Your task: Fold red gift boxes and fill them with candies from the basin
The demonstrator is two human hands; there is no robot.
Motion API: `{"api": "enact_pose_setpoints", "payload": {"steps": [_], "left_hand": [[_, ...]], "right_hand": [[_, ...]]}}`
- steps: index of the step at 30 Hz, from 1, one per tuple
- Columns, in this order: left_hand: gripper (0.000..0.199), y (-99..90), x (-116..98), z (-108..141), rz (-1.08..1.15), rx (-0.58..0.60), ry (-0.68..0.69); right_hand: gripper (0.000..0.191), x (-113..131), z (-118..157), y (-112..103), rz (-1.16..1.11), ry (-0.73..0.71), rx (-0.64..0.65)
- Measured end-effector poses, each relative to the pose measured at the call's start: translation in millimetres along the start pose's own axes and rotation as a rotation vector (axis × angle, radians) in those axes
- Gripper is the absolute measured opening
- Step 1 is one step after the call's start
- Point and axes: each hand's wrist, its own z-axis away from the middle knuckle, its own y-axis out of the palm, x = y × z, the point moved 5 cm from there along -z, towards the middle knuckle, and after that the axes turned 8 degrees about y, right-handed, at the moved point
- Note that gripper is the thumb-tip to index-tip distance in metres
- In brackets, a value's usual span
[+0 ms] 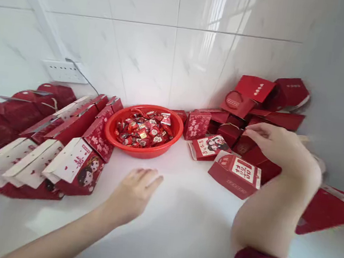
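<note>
My left hand (135,189) hovers over the white table in front of the candy basin, fingers loosely bent and the thumb apart, with nothing visible in it. On the right, my right hand (269,143) is bent at the wrist, fingers pointing left and parted from the thumb, apparently holding nothing. It is over a pile of dark red gift boxes (230,134). Below it lies a red box with a white label (236,173). Just behind that is a flat red box with a cartoon couple (210,146). A red plastic basin (144,152) holds many wrapped candies (145,130).
Rows of red and white gift boxes (74,161) stand along the left, with rounded red bags (27,107) behind them. Red boxes (255,88) are stacked against the wall at back right. A flat red box (329,211) lies at far right. A socket strip (64,72) with a cable is on the wall.
</note>
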Motion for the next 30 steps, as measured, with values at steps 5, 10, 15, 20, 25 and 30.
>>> {"api": "enact_pose_setpoints", "payload": {"steps": [5,10,15,20,25,30], "left_hand": [[0.048,77.0,12.4,-35.4,0.276,0.071,-0.022],[0.056,93.0,26.2,-34.5,0.376,0.088,-0.011],[0.055,89.1,26.3,-31.9,0.376,0.076,-0.010],[0.055,88.9,25.7,-33.5,0.396,0.082,-0.005],[0.054,84.9,22.8,-32.6,0.451,-0.003,0.015],[0.028,61.6,36.0,-25.4,0.581,-0.504,-0.124]], "right_hand": [[0.036,-7.6,-25.6,29.6,0.103,0.037,0.115],[0.034,20.7,-47.1,81.6,0.126,-0.011,0.293],[0.034,39.8,-57.1,115.2,0.171,0.023,0.407],[0.034,30.1,-49.1,85.3,0.150,0.017,0.351],[0.021,29.1,-7.2,19.7,-0.064,-0.160,0.173],[0.023,52.5,31.0,-3.6,-0.346,-0.368,0.179]]}}
